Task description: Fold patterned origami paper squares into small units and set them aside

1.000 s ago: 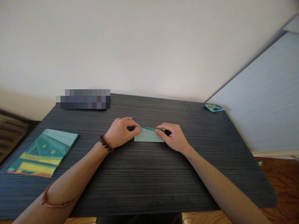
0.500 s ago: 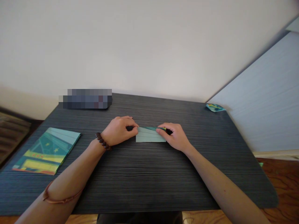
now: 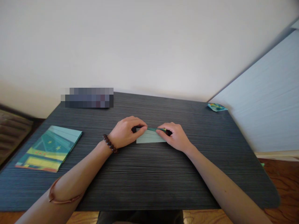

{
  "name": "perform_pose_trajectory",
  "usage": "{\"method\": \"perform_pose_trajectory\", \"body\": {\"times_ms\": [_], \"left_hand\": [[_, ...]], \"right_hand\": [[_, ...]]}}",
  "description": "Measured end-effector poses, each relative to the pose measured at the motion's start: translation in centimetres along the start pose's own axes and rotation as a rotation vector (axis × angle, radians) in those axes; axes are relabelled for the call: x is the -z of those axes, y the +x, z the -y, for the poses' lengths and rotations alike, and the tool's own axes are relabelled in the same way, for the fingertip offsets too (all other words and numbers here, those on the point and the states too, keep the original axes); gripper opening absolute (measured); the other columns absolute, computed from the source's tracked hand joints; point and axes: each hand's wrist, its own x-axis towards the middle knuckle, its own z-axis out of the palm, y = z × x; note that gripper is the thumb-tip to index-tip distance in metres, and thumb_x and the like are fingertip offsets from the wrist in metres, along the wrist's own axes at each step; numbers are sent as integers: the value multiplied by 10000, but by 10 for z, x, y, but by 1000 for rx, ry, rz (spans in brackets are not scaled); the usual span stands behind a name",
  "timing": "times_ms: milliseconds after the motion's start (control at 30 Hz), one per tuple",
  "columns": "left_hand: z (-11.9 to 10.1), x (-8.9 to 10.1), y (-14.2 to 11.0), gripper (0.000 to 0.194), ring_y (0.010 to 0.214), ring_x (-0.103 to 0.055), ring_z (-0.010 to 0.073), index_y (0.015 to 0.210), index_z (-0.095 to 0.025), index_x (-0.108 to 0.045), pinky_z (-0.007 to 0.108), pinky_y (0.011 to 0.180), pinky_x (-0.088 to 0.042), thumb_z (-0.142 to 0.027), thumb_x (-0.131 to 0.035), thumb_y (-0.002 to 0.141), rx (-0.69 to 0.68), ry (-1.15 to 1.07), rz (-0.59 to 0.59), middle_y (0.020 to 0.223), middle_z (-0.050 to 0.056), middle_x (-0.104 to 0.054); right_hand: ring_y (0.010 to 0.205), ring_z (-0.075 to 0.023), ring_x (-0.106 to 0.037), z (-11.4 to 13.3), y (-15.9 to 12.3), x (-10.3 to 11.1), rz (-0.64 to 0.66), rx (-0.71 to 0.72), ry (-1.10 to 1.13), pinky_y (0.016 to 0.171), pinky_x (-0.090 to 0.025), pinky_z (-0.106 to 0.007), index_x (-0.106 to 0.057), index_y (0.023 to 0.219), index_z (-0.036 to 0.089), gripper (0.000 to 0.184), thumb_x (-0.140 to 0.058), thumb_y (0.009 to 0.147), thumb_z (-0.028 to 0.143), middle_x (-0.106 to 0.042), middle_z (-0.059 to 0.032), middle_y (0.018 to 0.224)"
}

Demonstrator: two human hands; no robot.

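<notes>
Together, left hand (image 3: 126,132) and right hand (image 3: 175,136) pinch the pale paper (image 3: 150,137) along its far edge.

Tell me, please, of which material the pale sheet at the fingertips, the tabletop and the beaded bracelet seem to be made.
Pale sheet: likely paper, matte; thin, straight-edged, with faint lines across it.
Tabletop: perhaps laminate or wood, low-sheen; dark with fine parallel lines.
Beaded bracelet: possibly wood, slightly glossy; round, dark-brown beads, though plastic cannot be excluded.
</notes>
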Motion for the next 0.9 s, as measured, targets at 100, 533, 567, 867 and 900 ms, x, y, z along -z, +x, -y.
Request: {"method": "perform_pose_trajectory", "body": {"times_ms": [100, 533, 567, 867, 900], "left_hand": [[-4, -6, 2, 184, 816, -591, 163, 842, -205, -650, 309, 805, -462, -297, -491, 854, -38, -9, 46, 851, 13, -679], [5, -8, 1, 143, 963, -516, 195, 878, -201, -653, 373, 910, -400, -266, -534, 830, -27, 94, -6, 1044, 41, -601], [5, -9, 1, 168, 969, -510, 196, 930, -208, -656, 375, 909, -398, -271, -531, 836, -38, 105, 4, 1057, 44, -592], [10, -14, -3, 256, 1017, -455, 210, 1084, -328, -656, 391, 888, -384, -322, -487, 891, -108, 218, 44, 1082, 39, -554], [10, -14, -3, 256, 1014, -452, 209, 1086, -332, -655, 388, 884, -384, -325, -488, 892, -105, 225, 41, 1077, 40, -551]], "right_hand": [[666, -131, -576, 0, 0, -2, 9, 11, -15, 704, -383, -296, -657, 852, 198, 179, -527, 868, 319, -696, -9, 824], [589, -113, -517, 0, 1, -7, -124, -168, 30, 641, -400, -271, -618, 919, 211, 138, -606, 811, 296, -630, 16, 717], [589, -113, -513, 0, 1, -8, -123, -172, 18, 641, -397, -272, -621, 911, 213, 130, -609, 809, 292, -632, 18, 717], [618, -119, -514, 2, -2, -9, -123, -238, 42, 661, -396, -284, -626, 981, 217, 256, -667, 764, 345, -660, 15, 779], [623, -121, -516, 2, -3, -8, -118, -243, 59, 664, -399, -286, -624, 999, 221, 277, -672, 759, 352, -664, 13, 791]]}}
